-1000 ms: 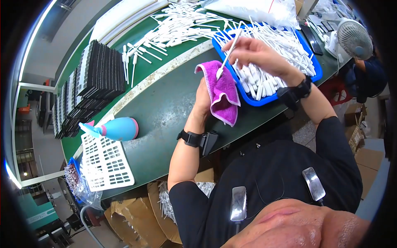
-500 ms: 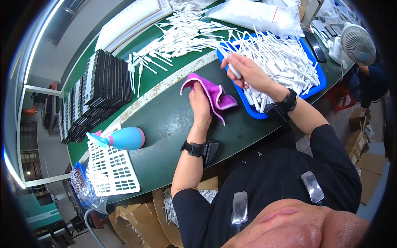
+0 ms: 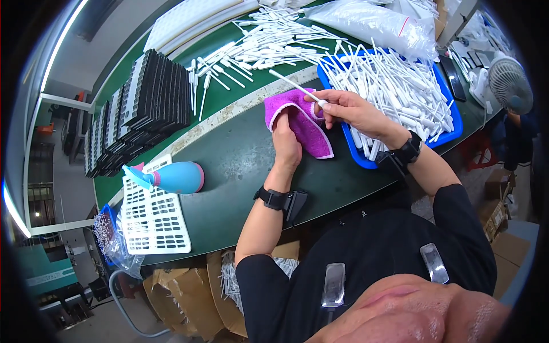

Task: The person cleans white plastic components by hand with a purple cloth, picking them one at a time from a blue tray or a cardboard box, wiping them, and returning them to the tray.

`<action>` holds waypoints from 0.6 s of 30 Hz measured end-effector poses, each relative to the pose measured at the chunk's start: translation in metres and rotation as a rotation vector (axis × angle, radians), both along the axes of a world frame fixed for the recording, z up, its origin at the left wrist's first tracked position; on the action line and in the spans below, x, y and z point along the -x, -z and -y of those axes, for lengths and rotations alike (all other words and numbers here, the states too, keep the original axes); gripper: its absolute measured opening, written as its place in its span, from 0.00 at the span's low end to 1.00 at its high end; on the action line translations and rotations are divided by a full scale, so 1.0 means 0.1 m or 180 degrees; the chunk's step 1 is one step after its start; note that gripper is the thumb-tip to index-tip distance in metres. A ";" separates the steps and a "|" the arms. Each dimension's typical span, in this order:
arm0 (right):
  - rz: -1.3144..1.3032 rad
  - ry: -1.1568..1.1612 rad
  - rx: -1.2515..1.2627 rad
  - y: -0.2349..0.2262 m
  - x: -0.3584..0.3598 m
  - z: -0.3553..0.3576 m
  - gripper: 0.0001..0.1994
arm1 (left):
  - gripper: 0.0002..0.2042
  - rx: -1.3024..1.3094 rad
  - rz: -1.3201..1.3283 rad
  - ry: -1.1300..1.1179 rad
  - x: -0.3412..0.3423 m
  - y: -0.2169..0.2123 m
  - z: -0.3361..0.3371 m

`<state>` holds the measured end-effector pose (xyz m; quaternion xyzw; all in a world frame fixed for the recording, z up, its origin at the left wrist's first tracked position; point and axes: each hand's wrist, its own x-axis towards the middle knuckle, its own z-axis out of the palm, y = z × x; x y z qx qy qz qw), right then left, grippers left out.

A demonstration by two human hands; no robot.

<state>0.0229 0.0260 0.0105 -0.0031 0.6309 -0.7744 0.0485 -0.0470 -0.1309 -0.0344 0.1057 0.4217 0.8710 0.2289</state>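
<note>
2 hands work over a green bench (image 3: 240, 166): beside a blue tray (image 3: 351, 151) heaped with white sticks, the left hand (image 3: 286, 146) grips a purple cloth (image 3: 306, 123) bunched against its fingers, while the right hand (image 3: 351, 111) pinches 1 white stick (image 3: 297, 87), its bulbed end at the cloth's upper edge.

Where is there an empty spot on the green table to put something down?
The bare green table lies open between the blue spray bottle, the purple cloth and the left hand. It is crowded farther back, where loose white sticks lie scattered, and in the blue tray, which is heaped with them.
</note>
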 end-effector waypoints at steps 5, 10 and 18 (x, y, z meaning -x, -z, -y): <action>0.0063 -0.0086 0.0041 0.00 0.00 -0.06 0.19 | 0.14 0.0031 0.0151 -0.0042 0.02 0.05 -0.01; 0.0070 -0.0093 0.0023 0.01 0.03 0.02 0.18 | 0.15 0.0143 0.0113 -0.0076 0.08 0.14 0.08; -0.0075 0.0122 0.0088 0.01 0.01 -0.11 0.17 | 0.15 0.0224 -0.0046 -0.0166 0.13 0.28 -0.06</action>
